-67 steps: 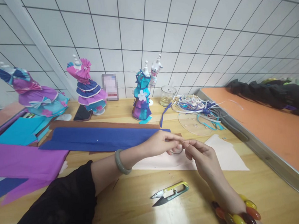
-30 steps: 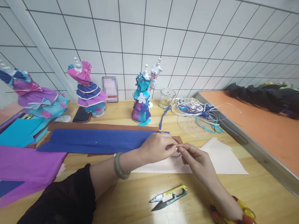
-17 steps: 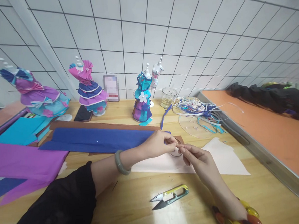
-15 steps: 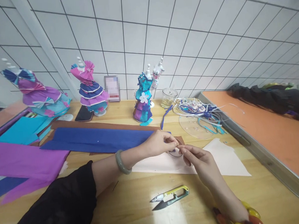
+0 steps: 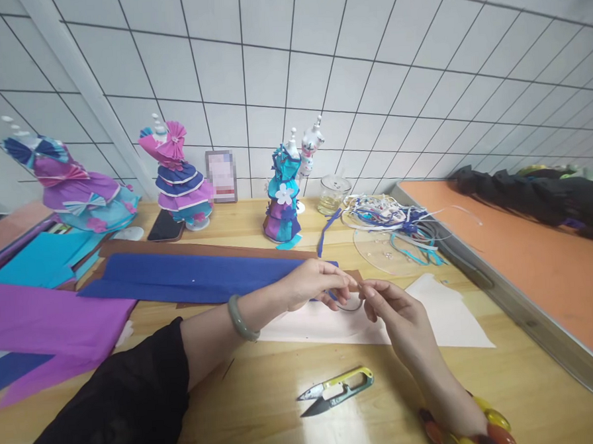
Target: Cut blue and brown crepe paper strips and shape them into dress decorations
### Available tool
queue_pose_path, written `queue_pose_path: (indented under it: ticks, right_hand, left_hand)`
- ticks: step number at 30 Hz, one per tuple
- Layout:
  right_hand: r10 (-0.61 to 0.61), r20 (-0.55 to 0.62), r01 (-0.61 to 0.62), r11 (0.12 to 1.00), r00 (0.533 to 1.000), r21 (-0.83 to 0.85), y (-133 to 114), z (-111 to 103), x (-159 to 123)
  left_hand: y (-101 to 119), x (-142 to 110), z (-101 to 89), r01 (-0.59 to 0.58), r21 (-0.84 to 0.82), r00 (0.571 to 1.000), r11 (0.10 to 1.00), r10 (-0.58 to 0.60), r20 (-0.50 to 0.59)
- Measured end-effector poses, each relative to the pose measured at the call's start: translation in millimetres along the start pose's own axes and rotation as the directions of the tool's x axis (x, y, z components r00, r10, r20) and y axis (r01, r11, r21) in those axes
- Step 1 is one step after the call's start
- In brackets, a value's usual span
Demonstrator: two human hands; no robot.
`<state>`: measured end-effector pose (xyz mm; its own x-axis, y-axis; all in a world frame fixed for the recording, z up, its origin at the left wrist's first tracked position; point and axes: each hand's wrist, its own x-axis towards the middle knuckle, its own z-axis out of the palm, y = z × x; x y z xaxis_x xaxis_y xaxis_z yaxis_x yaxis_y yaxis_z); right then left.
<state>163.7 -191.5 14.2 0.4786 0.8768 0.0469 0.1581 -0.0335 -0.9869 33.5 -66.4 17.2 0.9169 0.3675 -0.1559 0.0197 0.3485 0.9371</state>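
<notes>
Over the pale sheet [image 5: 453, 316], just above its middle, my left hand [image 5: 310, 284] and right hand [image 5: 405, 310] meet at the fingertips. My right thumb and forefinger are pinched together on a thin loop [image 5: 351, 310], which hangs below and between the two hands in front of the pale sheet. My left hand is loosely half open, fingers stretched toward that pinch; I cannot tell whether its tips grip the loop too. A green bangle [image 5: 236, 318] circles my left wrist, and a string of fat beads [image 5: 496, 418] circles my right.

Nearer to me than either hand, a pair of snips [image 5: 339, 398] lies on the table [image 5: 251, 410], blades apart and pointing left. Behind and left of my left hand, a blue strip [image 5: 195, 277] lies over a brown sheet [image 5: 218, 248], and farther left is a purple sheet [image 5: 57, 317]. Just beyond my right hand rests a clear disc [image 5: 373, 261] bearing tiny bits, with a tangle of ribbons [image 5: 380, 211] behind it and a glass [image 5: 333, 197] behind my fingertips, near the wall. Straight beyond my left hand stands a small form in a teal and purple dress [image 5: 282, 206]; well to its left, another wears a tiered dress [image 5: 180, 182], next to a dark phone [image 5: 165, 226].
</notes>
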Motion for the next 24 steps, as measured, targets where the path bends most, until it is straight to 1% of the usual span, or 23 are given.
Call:
queue_pose_path:
  ticks: [3, 8, 16, 20, 24]
  right_hand:
    - [0.0, 0.019, 0.0, 1.0, 1.0, 0.005, 0.6, 0.2, 0.2]
    - [-0.013, 0.026, 0.013, 1.0, 1.0, 0.002, 0.1, 1.9, -0.7]
    - [0.003, -0.002, -0.003, 0.999, 1.0, -0.033, 3.3, 4.2, -1.9]
    - [0.039, 0.012, -0.039, 0.999, 0.999, 0.008, 4.7, 2.5, 0.5]
    - [0.067, 0.07, -0.073, 0.994, 0.995, 0.086, 10.6, -2.8, 3.4]
  left_hand:
    - [2.2, -0.5, 1.5, 0.009, -0.01, 1.0, 1.0, -0.009, 0.0]
    - [3.4, -1.1, 3.2, 0.005, 0.021, 1.0, 1.0, -0.005, -0.009]
    - [4.7, -3.3, 7.5, -0.002, 0.122, 1.0, 0.992, 0.001, 0.008]
    - [4.4, -3.1, 7.7, -0.007, 0.116, 1.0, 0.993, 0.007, -0.001]
    - [3.9, -2.7, 6.0, 0.008, 0.084, 1.0, 0.996, -0.007, -0.005]
